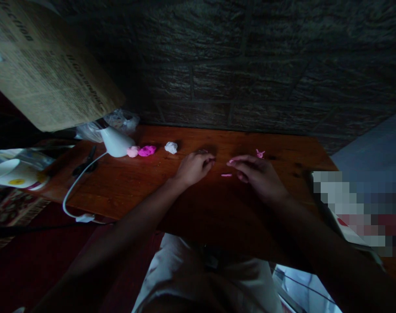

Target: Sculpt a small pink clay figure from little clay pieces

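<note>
A: Where is the piece being worked?

B: At the right hand [258,174]: thumb and fingers are pinched on a small pink piece [231,162]. Whether it touches the wooden table [135,191] I cannot tell

A: And the left hand [196,168]?

B: Off to the left, a gap between the two, its fingers curled in. I cannot tell if anything is inside them

A: What looks done?

B: A pink figure [260,153], with thin points at its top, is on the far side of the right hand. I'd judge it shaped at least in part; its detail is too small to read. A pink strip [226,175] lies on the near side of the pinched piece, seemingly rolled out already

A: What's left, then?

B: Strip and pinched piece are both apart from the figure, so neither is joined to it. To the left, a white lump [171,148] lies alone, then a bright pink lump [147,151] beside a pale pink lump [133,151], near the lamp base [118,143]. All three look unshaped to me; how much of them is needed, I can't say
</note>
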`<state>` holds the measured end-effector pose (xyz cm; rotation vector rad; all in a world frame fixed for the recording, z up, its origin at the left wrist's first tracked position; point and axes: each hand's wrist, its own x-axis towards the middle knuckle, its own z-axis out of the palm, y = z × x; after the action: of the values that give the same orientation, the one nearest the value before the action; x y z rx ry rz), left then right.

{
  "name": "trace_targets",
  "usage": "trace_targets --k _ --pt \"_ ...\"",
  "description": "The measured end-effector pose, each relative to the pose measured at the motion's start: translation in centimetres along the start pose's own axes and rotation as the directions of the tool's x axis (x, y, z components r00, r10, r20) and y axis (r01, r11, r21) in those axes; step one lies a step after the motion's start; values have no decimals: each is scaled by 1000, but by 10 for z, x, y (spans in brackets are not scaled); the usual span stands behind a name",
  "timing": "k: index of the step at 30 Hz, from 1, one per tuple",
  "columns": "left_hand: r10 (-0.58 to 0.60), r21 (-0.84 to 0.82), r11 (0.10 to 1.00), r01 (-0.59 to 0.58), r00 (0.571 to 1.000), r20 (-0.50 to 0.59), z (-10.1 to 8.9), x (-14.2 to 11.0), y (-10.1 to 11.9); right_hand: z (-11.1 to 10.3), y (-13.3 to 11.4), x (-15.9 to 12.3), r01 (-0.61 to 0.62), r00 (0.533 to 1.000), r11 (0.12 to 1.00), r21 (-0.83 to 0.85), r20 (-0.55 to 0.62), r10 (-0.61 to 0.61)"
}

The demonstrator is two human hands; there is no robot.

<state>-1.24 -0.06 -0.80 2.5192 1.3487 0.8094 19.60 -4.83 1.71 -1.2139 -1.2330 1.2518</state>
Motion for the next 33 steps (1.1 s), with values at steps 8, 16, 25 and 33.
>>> trace_targets --k 8,16,25,33 --pt "124 -304 936 -180 973 -193 -8 1 23 0 2 2 -84 996 989 125 45 79" --pt "248 -299 904 -307 944 -219 -5 0 27 0 10 4 -123 988 978 166 110 106" --pt "281 -288 889 -356 921 -270 -5 0 27 0 5 3 -136 982 979 151 155 113" --pt "206 -288 912 -293 932 -298 -3 -3 26 1 2 4 -159 980 975 154 147 136"
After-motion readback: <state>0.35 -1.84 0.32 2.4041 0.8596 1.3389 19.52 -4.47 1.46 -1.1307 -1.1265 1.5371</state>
